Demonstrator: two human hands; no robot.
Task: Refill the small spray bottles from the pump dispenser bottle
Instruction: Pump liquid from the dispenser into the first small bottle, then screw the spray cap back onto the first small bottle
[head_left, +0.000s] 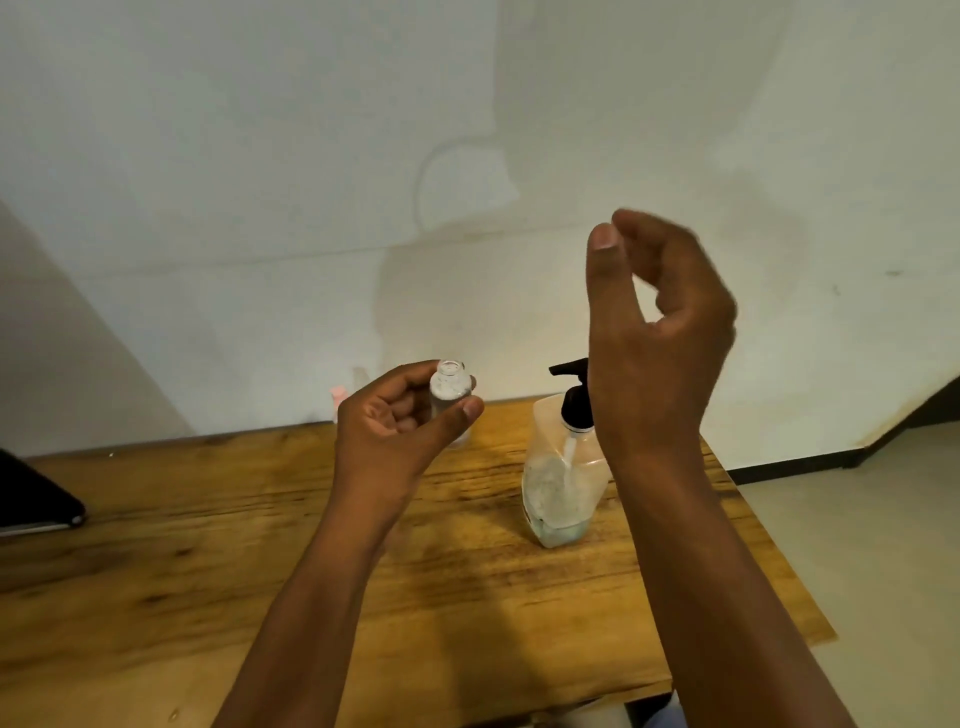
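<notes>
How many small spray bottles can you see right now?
1 for certain: an uncapped small spray bottle gripped in the left hand, held above the table. A blurry pink object at the table's far edge may be another; too unclear to tell.

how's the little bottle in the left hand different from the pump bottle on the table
The small spray bottle is held up off the table by the left hand; the pump dispenser bottle stands on the wooden table, untouched. The small spray bottle's neck is open with no top on; the pump dispenser bottle wears its black pump. The small spray bottle is far smaller and slimmer. Both are clear plastic and upright.
</notes>
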